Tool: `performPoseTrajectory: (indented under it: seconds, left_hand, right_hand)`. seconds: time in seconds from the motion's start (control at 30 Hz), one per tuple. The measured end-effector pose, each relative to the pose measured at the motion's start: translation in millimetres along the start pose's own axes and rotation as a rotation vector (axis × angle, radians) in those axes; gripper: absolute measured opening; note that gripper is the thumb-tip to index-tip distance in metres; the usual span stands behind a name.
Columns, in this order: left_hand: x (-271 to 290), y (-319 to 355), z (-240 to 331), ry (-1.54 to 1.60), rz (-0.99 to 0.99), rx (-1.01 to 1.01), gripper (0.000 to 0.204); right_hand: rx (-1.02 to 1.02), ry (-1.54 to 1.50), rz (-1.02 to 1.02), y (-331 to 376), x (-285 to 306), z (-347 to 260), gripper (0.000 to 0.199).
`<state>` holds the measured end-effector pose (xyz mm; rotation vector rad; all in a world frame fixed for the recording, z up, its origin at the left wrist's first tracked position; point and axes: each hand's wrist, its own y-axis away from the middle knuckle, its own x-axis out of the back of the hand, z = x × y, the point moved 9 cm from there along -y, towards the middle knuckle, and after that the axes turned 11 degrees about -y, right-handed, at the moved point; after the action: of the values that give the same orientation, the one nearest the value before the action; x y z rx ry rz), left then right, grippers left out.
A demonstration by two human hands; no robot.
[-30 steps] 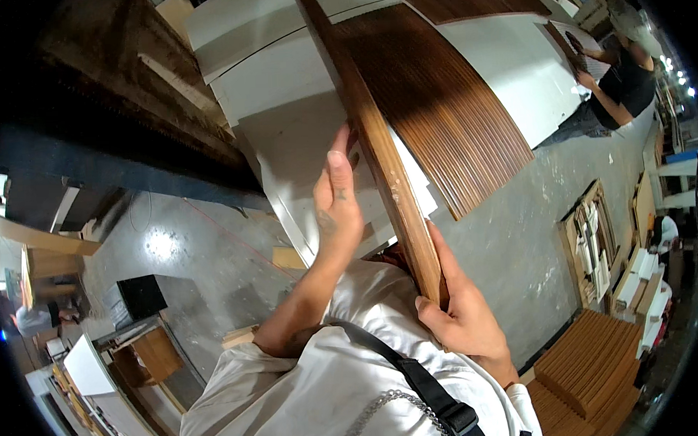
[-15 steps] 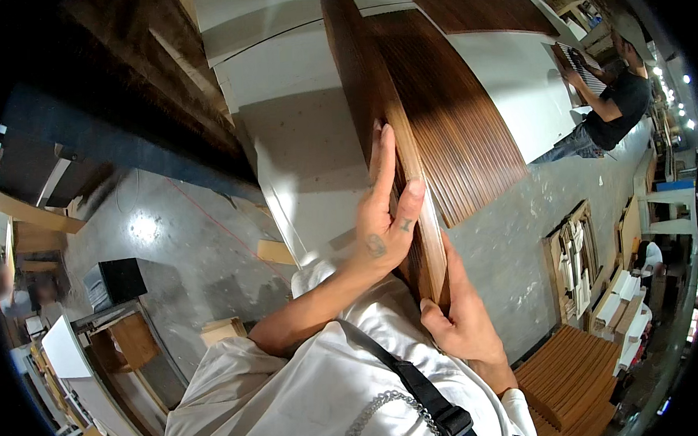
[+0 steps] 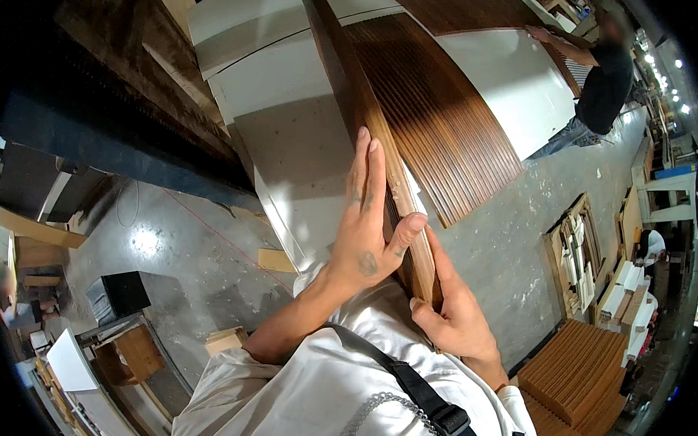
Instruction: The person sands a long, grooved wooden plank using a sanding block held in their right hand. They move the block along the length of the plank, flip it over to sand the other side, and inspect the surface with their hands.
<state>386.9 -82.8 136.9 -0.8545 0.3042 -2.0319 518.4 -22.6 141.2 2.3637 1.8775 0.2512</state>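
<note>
A long dark brown wooden panel point(image 3: 351, 78) stands on its narrow edge before me, one end near my body, its lighter edge facing up. My left hand point(image 3: 361, 233) grips it from the left, fingers stretched along the face and thumb over the edge. Lower down, my right hand point(image 3: 454, 315) holds the near end, with fingers along the right side and thumb by the end. Just right of it, a ribbed brown wooden panel point(image 3: 446, 128) lies on the white table point(image 3: 283, 127). Small pale flecks show on the upright panel's edge.
Another brown panel point(image 3: 464, 6) lies at the far end, where a person in a dark shirt point(image 3: 608, 82) reaches over it. Ribbed brown panels point(image 3: 574, 372) are stacked at lower right. A dark beam point(image 3: 128, 150) runs along the left; a black box point(image 3: 123, 298) stands on the floor.
The upright panel has shifted slightly left, and my left hand has slid a little toward me. The person at far right now stretches an arm over the far panel.
</note>
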Motion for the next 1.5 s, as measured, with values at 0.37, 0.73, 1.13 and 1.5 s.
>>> performPoseTrajectory:
  seconds: [0.37, 0.73, 1.13, 1.5]
  left_hand:
    - [3, 21, 45, -0.303, -0.113, -0.141, 0.069]
    - [23, 17, 37, -0.245, -0.13, -0.272, 0.065]
    - [11, -5, 19, -0.407, -0.115, -0.283, 0.071]
    - [26, 9, 48, -0.205, -0.279, -0.223, 0.05]
  right_hand:
    - [-0.029, -0.003, 0.003, 2, 5, 1, 0.088]
    - [-0.053, -0.083, 0.007, 1, 7, 4, 0.087]
    - [-0.108, -0.149, 0.05, 3, 8, 2, 0.086]
    - [-0.134, -0.161, 0.061, -1, 12, 1, 0.087]
